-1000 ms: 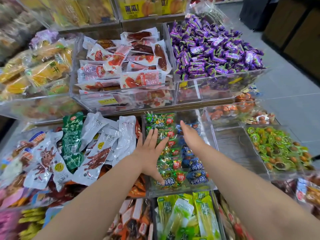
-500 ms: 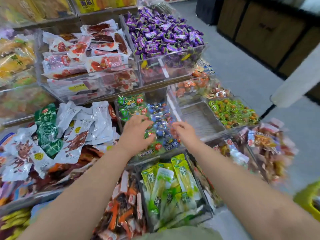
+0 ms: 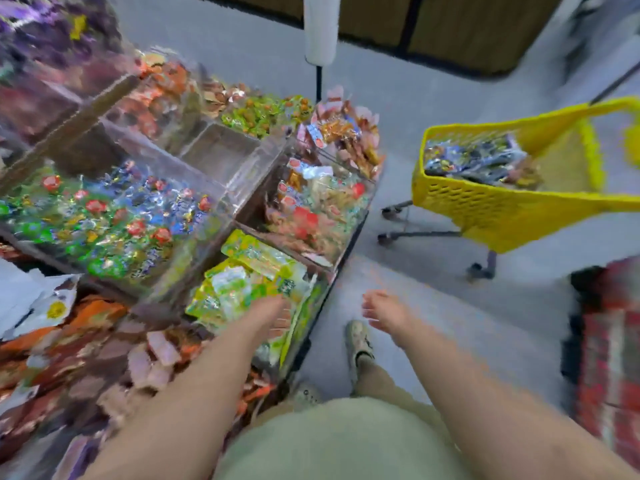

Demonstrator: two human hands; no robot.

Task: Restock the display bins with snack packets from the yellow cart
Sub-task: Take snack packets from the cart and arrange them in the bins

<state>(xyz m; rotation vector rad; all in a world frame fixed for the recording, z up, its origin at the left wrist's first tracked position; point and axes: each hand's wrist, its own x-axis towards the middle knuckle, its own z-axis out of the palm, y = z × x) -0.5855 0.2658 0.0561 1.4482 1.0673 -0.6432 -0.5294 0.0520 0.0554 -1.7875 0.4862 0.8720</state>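
Observation:
The yellow cart stands on the floor at the right, with blue and brown snack packets heaped inside. The clear bin of green and blue candy packets sits at the left. My left hand hangs over the bin of green pouches, fingers loose, holding nothing. My right hand is over the floor beside the display's corner, fingers apart and holding nothing. The picture is blurred by motion.
An empty clear bin sits behind the candy bin. More bins of orange, green and red packets fill the display's right end. A white post stands behind. A red patterned object lies at the right. My shoe is on the floor.
The view has swung right, away from the shelves to the floor and the yellow cart. Both hands have left the candy bin and dropped back toward the display's corner.

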